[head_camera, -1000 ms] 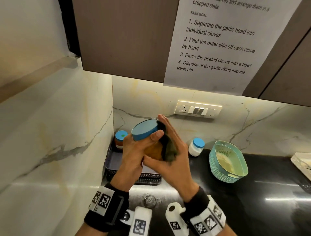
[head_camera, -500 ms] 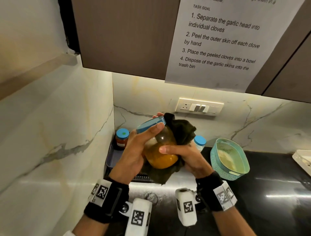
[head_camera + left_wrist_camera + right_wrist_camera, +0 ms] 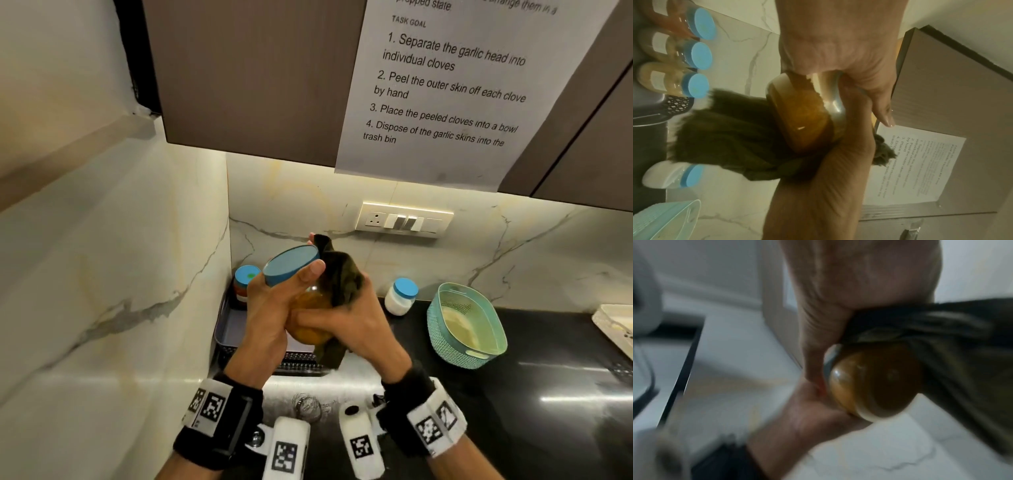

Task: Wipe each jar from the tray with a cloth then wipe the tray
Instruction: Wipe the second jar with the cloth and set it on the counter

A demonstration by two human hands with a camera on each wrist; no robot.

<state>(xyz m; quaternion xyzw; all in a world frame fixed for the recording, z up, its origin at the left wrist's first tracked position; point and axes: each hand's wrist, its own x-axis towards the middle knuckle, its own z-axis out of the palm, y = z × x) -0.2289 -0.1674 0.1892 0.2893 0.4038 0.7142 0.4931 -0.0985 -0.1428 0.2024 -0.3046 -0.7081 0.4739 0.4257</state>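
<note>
Above the tray (image 3: 233,329), the left hand (image 3: 270,308) grips the amber jar (image 3: 310,318) while right-hand fingers (image 3: 308,313) clamp the cloth (image 3: 342,281) on it; one wiped-looking jar (image 3: 400,296) stands right of the tray, apparently three remain inside.

Right wrist view motion-blurred; jar (image 3: 873,382) edges smeared. Cloth (image 3: 342,284) and both hands cover most of the jar in head view. Sheet (image 3: 445,85) top cut off. Jar labels in tray (image 3: 653,104) unreadable.
</note>
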